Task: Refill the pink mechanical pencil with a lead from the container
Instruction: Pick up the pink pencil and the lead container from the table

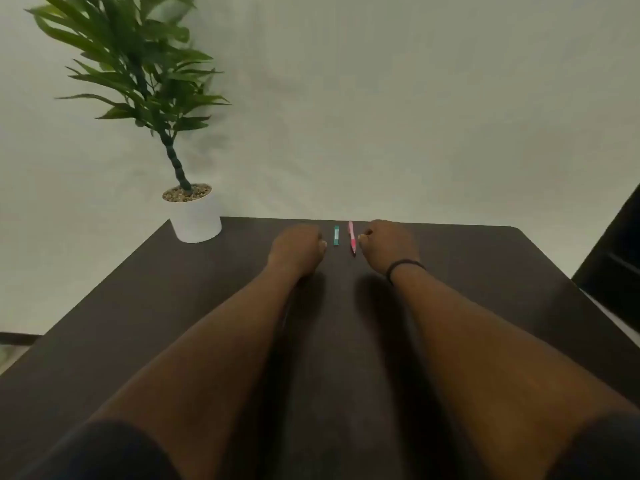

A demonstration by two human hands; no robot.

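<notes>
Pencil (352, 237) and lead container (336, 235) lie side by side near table (485, 271) far edge, between curled, empty left hand (298, 249) and right hand (388, 244).

We see a narrow lane of bare dark table (467, 271) between our two curled hands, and in it lie the green lead container (336, 235) and the pink mechanical pencil (352, 237), just apart from each other. Our left hand (297, 249) and right hand (388, 245) flank them closely. The potted plant (195, 216) stands at the far left corner, well apart, leaving the table's right side open.
</notes>
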